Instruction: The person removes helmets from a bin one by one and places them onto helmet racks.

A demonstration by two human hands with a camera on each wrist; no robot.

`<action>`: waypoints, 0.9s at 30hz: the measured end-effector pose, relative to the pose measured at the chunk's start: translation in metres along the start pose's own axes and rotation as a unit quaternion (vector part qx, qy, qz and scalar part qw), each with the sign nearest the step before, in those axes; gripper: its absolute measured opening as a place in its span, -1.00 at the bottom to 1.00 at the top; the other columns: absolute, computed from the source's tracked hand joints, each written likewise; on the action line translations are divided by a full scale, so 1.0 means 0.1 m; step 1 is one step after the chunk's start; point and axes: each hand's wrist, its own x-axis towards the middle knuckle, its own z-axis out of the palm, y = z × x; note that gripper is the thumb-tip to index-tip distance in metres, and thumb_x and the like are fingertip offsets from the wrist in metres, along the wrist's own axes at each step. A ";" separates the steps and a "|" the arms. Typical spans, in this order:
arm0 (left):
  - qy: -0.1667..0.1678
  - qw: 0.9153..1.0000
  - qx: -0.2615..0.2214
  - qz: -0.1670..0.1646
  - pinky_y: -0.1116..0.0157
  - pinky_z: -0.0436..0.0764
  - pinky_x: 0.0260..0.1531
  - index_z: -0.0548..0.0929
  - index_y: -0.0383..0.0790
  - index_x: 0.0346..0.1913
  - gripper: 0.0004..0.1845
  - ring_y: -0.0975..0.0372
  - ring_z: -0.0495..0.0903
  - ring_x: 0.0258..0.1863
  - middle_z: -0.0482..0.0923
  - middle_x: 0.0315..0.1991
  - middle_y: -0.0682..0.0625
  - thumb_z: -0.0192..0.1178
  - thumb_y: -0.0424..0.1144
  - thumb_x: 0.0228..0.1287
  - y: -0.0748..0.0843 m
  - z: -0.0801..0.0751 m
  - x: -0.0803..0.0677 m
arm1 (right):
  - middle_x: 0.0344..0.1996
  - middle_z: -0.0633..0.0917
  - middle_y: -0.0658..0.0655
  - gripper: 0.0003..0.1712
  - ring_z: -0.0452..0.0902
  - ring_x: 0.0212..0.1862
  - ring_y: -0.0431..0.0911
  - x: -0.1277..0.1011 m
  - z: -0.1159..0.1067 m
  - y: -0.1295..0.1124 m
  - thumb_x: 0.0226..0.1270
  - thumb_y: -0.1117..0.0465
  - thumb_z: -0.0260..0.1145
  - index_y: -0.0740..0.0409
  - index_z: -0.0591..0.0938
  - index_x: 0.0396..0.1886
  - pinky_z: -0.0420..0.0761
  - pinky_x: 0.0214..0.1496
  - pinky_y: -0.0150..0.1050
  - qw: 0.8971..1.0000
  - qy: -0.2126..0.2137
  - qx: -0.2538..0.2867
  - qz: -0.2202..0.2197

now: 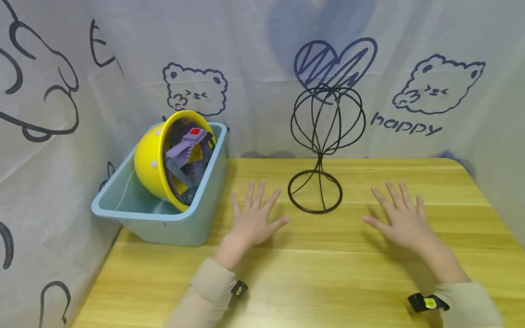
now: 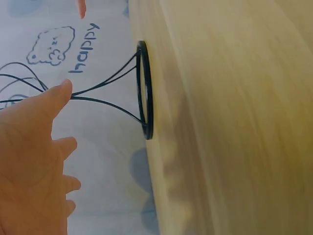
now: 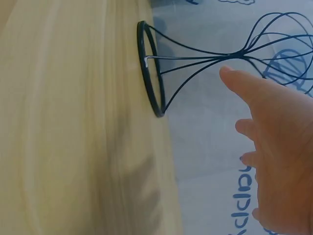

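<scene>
Both hands are spread over the wooden table with palms down and nothing held. My left hand [image 1: 253,224] is between the blue bin and a black wire stand [image 1: 320,153], its fingers fanned out. To the right of the stand, my right hand [image 1: 403,223] has its fingers straight and apart. The stand is upright, with a round cage of wires above a ring base [image 2: 145,90]. A yellow hard hat [image 1: 148,162] leans on its side in the bin, its opening facing right and showing a purple and grey inner harness with a red spot.
The light blue bin [image 1: 163,231] stands at the table's left side. White cloth [image 1: 247,46] with drawn bears, a heart and the word "happy" hangs behind and beside the wooden table [image 1: 322,289]. Black bands with yellow marks [image 1: 430,303] sit at both wrists.
</scene>
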 end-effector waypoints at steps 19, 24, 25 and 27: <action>0.021 0.997 0.052 0.055 -0.17 -0.62 0.16 -0.21 0.45 0.32 -0.25 0.14 -0.57 0.39 -0.45 0.42 0.13 -0.46 0.53 0.03 -0.05 -0.64 -0.57 | 0.42 -0.18 0.10 -0.12 -0.48 0.43 0.08 -0.07 -0.43 -0.20 0.12 -0.23 0.17 -0.17 0.03 0.38 -0.50 0.36 0.08 0.986 0.105 -0.042 -0.125; 0.023 0.995 0.077 0.055 -0.20 -0.50 0.21 -0.15 0.44 0.33 -0.25 0.13 -0.54 0.40 -0.38 0.43 0.11 -0.48 0.53 0.04 -0.12 -0.86 -0.71 | 0.42 -0.09 0.14 -0.13 -0.39 0.44 0.10 -0.04 -0.58 -0.26 0.08 -0.21 0.21 -0.15 0.09 0.36 -0.40 0.38 0.10 0.975 0.128 -0.069 -0.168; 0.025 0.995 0.080 0.054 -0.20 -0.47 0.22 -0.12 0.43 0.33 -0.25 0.13 -0.54 0.41 -0.37 0.44 0.10 -0.47 0.53 0.04 -0.15 -0.89 -0.74 | 0.42 -0.09 0.13 -0.13 -0.39 0.44 0.09 -0.04 -0.60 -0.27 0.08 -0.21 0.21 -0.15 0.10 0.36 -0.40 0.38 0.10 0.973 0.130 -0.074 -0.175; 0.032 0.994 0.087 0.052 -0.21 -0.40 0.23 -0.09 0.42 0.33 -0.26 0.12 -0.51 0.41 -0.35 0.44 0.09 -0.45 0.52 0.05 -0.20 -0.94 -0.79 | 0.42 -0.11 0.11 -0.13 -0.39 0.44 0.08 -0.03 -0.65 -0.29 0.08 -0.22 0.21 -0.15 0.11 0.36 -0.41 0.39 0.08 0.969 0.133 -0.083 -0.190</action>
